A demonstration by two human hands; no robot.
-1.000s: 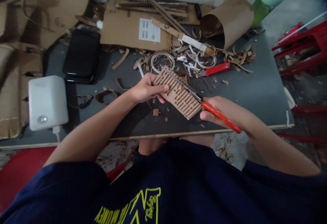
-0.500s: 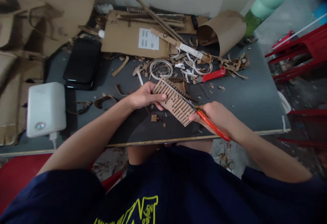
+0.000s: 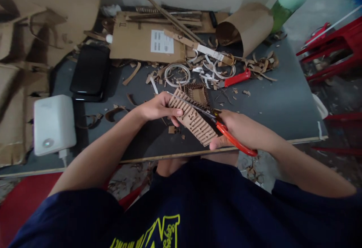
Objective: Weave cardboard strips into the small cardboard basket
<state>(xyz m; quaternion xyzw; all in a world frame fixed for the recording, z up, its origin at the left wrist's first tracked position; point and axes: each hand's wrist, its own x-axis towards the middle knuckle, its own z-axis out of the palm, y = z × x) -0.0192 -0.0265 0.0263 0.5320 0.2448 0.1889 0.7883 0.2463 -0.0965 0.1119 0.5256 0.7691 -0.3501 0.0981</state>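
Note:
A ridged piece of corrugated cardboard (image 3: 195,121) is pinched at its upper left end by my left hand (image 3: 161,108), thumb on top. My right hand (image 3: 233,127) grips red-handled scissors (image 3: 233,139). Their blades lie along the upper long edge of the ridged piece, pointing up and left. My right thumb is near the lower right corner of the cardboard. Just behind the piece, a small square cardboard frame (image 3: 207,93) with ridged edges rests on the table.
Around the work lie a red cutter (image 3: 237,77), tape rings (image 3: 177,75), cardboard scraps (image 3: 263,66), a cardboard tube (image 3: 254,27) and a green bottle (image 3: 294,0). On the left are a black case (image 3: 91,70) and a white power bank (image 3: 54,125) with a cable.
The scissor blades now lie more apart from the ridged piece's edge, and its lower end has dropped slightly. More of the square frame shows. The camera view has shifted a little.

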